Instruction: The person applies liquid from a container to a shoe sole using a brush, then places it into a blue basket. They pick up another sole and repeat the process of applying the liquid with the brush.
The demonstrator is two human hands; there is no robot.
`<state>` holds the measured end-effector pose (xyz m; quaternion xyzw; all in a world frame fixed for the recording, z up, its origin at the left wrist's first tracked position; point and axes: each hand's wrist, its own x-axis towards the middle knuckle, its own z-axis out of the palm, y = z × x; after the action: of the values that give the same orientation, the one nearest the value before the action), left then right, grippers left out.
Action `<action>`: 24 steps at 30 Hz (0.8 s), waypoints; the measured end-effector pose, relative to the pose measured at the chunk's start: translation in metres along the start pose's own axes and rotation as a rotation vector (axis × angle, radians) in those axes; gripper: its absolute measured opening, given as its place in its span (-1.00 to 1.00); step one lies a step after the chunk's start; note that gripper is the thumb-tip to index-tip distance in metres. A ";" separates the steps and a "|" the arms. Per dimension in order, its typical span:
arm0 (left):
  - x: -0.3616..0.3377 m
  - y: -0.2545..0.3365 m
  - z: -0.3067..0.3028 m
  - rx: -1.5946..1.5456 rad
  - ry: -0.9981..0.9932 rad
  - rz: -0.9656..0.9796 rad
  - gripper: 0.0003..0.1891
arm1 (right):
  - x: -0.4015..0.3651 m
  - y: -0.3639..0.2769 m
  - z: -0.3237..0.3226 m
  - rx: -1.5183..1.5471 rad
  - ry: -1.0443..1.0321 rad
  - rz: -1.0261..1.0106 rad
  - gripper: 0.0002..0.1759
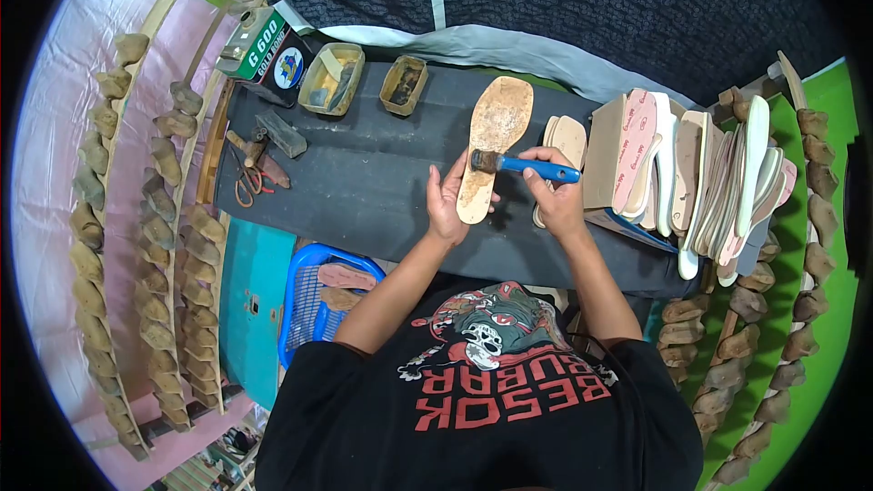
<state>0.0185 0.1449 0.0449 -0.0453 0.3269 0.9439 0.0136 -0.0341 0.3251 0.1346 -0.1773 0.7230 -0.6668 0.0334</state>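
You held an insole point(500, 114) in your left hand point(447, 205), above the dark-topped workbench point(364, 191), its broad end pointing away from you. Your left thumb lay along the insole's left edge, and your other fingers were curled beneath it, with tips showing at its right edge. Your right hand point(559, 200) came in from the insole's right, its fingers closed around the blue-handled brush point(543, 169). The brush's dark head lay over the insole's narrow waist; you could not tell how firmly it pressed. The insole's upper face was blotched brown on its broad part and pale toward the heel.

Left of the insole and farther from you stood a small tub point(400, 110), then a larger tub point(323, 111), then a "G 600" can point(264, 55). Well to the insole's left lay a hammer point(245, 147) and orange-handled scissors point(245, 186). Left of the insole and closer to you was a blue basket point(293, 295), with a pink sole point(346, 276) inside. Just right of the insole sat several pale insoles point(568, 138); farther right was a carton point(603, 155) with a row of soles point(668, 173) standing upright or leaning. Wooden racks of shoe lasts point(89, 264) flanked the insole on both sides, well apart from it.
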 end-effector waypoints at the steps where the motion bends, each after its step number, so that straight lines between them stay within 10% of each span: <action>1: 0.001 0.001 0.000 -0.012 0.013 0.002 -0.04 | 0.001 -0.002 -0.001 0.008 -0.005 -0.004 -0.81; 24: 0.013 0.009 0.004 -0.020 0.070 0.077 -0.03 | -0.009 0.002 -0.006 -0.017 0.027 0.026 -0.82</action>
<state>0.0044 0.1406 0.0520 -0.0658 0.3192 0.9448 -0.0345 -0.0282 0.3337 0.1314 -0.1592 0.7314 -0.6624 0.0309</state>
